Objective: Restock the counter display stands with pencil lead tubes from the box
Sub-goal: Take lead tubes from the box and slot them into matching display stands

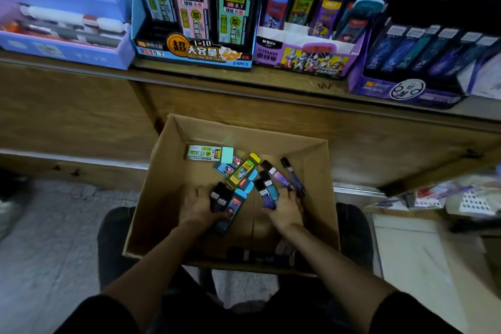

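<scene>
Running wide beyond the box, the wooden surface [271, 80] carries four display stands in a row. The cardboard box [162, 198] sits below it, open-topped, with both forearms reaching in over its near wall.

Beyond the box's far left corner stands a pale blue stand [65, 49]. Straight beyond the box is a blue stand [189, 54] with flat lead packs upright in three columns. Beyond the far right corner is a purple stand [306, 58] holding tubes with blue, yellow and purple caps, and farther right a dark purple stand [401, 89] with dark tubes.

Inside the box, left of its middle, the left hand [199, 207] has its grip curled round a bundle of tubes [227, 206], some dark and one blue-capped. Right of the box's middle, the right hand [286, 210] holds its grip closed on purple tubes [268, 195].

Loose on the box floor, a green flat pack [203, 152] lies near the far wall, a yellow-capped tube [244, 169] lies at the middle, and a slim dark tube [294, 175] lies toward the right wall. Other dark tubes [260, 255] lie against the near wall, too blurred to tell apart.
</scene>
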The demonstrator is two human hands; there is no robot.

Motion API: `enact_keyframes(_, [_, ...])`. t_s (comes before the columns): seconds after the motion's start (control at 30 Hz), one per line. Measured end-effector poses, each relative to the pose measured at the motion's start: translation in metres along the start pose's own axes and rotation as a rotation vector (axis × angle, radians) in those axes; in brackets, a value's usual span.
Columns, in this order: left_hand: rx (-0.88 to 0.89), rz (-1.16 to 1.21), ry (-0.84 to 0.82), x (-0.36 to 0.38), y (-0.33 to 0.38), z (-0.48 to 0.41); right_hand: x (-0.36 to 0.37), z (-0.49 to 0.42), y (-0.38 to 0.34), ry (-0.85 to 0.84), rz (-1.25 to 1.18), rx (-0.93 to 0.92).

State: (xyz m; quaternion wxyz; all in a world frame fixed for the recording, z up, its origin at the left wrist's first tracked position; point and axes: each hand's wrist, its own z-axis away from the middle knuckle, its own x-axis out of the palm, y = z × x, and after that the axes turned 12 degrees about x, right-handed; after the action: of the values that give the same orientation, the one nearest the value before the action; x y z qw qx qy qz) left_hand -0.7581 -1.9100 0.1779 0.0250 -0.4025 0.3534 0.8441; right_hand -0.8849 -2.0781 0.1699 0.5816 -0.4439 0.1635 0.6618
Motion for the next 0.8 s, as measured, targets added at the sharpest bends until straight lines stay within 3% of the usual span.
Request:
enact_keyframes(0.23, [0.014, 0.013, 0.014, 0.0, 0.0, 0.0, 0.005, -0.001, -0.008, -0.024, -0.092, 0.129])
enact_keyframes(0.37, [0.023, 0.003, -0.011, 0.002, 0.004, 0.001, 0.012, 0.006, -0.006, 0.046, -0.126, 0.066])
enact_keyframes(0.5, [-0.003, -0.061, -0.063, 0.001, 0.009, -0.004, 0.011, 0.008, -0.005, -0.04, -0.148, 0.035])
enact_keyframes(0.8, [-0.022, -0.249, -0.15, 0.005, 0.006, -0.002, 0.011, 0.013, 0.0, -0.01, -0.005, -0.035])
